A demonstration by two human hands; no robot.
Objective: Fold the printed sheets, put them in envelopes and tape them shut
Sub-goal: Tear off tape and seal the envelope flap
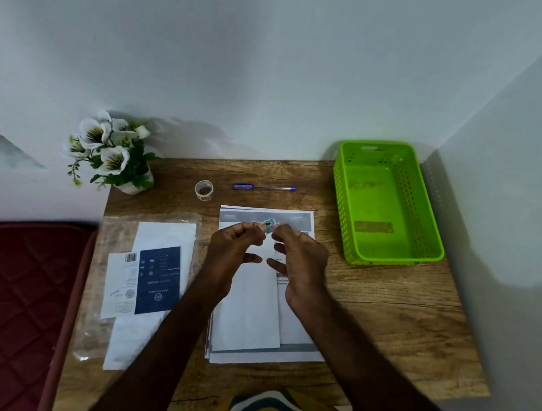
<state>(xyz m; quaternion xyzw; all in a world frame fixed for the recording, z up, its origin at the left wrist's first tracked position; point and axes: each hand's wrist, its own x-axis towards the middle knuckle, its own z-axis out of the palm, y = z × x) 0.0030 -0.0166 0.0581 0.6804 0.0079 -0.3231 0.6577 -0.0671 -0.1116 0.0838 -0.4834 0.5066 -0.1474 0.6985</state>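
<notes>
While both hands, left [238, 240] and right [298, 251], pinched a small patterned tape piece [269, 225] just above the envelope [246, 305], which lay on the printed sheets [297, 327], it looked feather-light, limp and sticky, best held by its edges.

Sheets [285, 349] lie mid-table; envelope pack [142, 285] left, basket [424, 250] right, tape roll [204, 191] and probably a pen [263, 188] behind.

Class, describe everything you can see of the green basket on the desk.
The green basket is a bright lime rectangular tub, plastic by its look, with perforated side walls and a handle slot in its far end. It stands upright at the desk's far right corner, near the wall. Neither hand touches it. Faint marks show on its floor.
</notes>
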